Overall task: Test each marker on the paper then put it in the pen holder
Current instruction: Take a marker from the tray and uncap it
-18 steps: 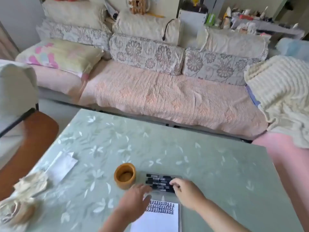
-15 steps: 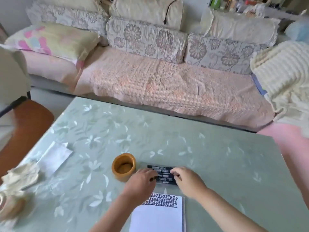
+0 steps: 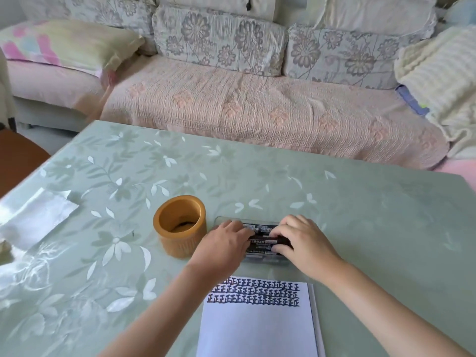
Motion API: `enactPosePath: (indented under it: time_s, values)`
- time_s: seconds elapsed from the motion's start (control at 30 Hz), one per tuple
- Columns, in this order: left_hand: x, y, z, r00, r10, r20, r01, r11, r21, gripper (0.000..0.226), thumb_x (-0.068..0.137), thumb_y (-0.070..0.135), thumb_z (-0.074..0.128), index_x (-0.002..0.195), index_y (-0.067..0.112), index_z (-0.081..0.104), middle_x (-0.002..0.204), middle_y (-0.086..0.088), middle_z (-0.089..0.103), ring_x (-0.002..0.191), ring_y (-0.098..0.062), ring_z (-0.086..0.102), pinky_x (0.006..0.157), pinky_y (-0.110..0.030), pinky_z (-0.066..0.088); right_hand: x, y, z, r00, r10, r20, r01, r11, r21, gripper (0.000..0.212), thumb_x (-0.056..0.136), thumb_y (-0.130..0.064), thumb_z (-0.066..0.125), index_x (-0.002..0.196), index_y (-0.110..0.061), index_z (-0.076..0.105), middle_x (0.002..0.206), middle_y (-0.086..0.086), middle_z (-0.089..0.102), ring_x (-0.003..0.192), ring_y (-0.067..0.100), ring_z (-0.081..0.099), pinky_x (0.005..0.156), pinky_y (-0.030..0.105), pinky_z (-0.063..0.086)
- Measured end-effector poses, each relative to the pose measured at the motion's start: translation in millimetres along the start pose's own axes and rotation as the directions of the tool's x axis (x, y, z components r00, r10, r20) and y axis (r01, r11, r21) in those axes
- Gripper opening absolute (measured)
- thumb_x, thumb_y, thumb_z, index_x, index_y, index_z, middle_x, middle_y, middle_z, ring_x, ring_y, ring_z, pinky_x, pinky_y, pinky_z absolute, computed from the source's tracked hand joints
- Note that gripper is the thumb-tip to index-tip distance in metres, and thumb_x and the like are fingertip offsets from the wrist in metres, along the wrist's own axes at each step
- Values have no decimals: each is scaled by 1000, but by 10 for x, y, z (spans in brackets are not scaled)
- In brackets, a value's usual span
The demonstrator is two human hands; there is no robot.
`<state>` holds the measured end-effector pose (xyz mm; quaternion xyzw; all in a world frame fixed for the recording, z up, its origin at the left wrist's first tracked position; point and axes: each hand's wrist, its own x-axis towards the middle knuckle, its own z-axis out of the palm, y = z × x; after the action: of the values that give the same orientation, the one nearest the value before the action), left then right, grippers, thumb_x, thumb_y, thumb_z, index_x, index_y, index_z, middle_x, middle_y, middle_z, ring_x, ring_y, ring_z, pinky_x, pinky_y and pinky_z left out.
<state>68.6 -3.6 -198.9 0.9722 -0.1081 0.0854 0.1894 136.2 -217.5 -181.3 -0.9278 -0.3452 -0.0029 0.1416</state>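
Several black markers [image 3: 262, 244] lie side by side in a clear flat case [image 3: 224, 219] on the table. My left hand [image 3: 223, 247] rests on their left ends with fairly straight fingers. My right hand [image 3: 304, 240] covers their right ends, with its fingers curled down onto one marker and the thumb hidden. An orange round pen holder [image 3: 180, 225] stands just left of the case, with something dark at its bottom. White paper [image 3: 257, 325] lies in front of the case, with rows of black test marks along its top edge.
The table [image 3: 373, 228] has a green floral glass top. A folded white sheet [image 3: 36, 215] lies at the far left. A sofa [image 3: 257, 109] with cushions stands behind the table, and a brown chair seat [image 3: 18, 163] is at the left.
My left hand has moved forward from the paper's edge onto the left ends of the markers. My right hand stays on their right ends. The view has tilted down and closer.
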Motion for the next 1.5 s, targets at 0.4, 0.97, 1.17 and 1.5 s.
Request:
enactPosePath:
  time_s: [0.4, 0.97, 1.17, 1.5]
  values:
    - [-437, 312, -243, 943, 113, -312, -97, 993, 65, 30, 90, 36, 46, 107, 26, 69, 95, 7, 61, 86, -20, 53, 76, -39, 49, -630, -463, -234, 961, 163, -223, -64, 917, 394, 17, 81, -25, 76, 95, -31, 66, 94, -17, 65, 91, 4, 62, 83, 22, 47]
    - [-1388, 958, -365, 959, 67, -274, -85, 995, -53, 46, 96, 42, 46, 139, 27, 42, 125, 9, 53, 112, -14, 53, 85, -32, 49, -1529, -907, -397, 966, 260, 20, -227, 804, 550, 12, 101, -34, 49, 98, -26, 58, 64, 0, 49, 56, 21, 50, 55, 31, 40]
    - [-1416, 766, -197, 939, 243, -245, -209, 966, 154, 39, 91, 43, 46, 127, 30, 54, 113, 11, 61, 98, -15, 60, 66, -28, 50, -1491, -1058, -289, 962, 209, 176, -238, 957, 163, 29, 101, -40, 42, 96, -17, 59, 93, 1, 61, 87, 22, 57, 76, 38, 44]
    - [-1564, 530, -107, 936, 297, -187, -268, 949, 165, 29, 92, 44, 44, 89, 26, 66, 78, 11, 59, 73, -15, 55, 51, -31, 46, -1517, -1293, -123, 982, 96, 165, -97, 995, -6, 19, 99, -35, 49, 103, -23, 63, 84, -5, 58, 85, 20, 50, 68, 33, 32]
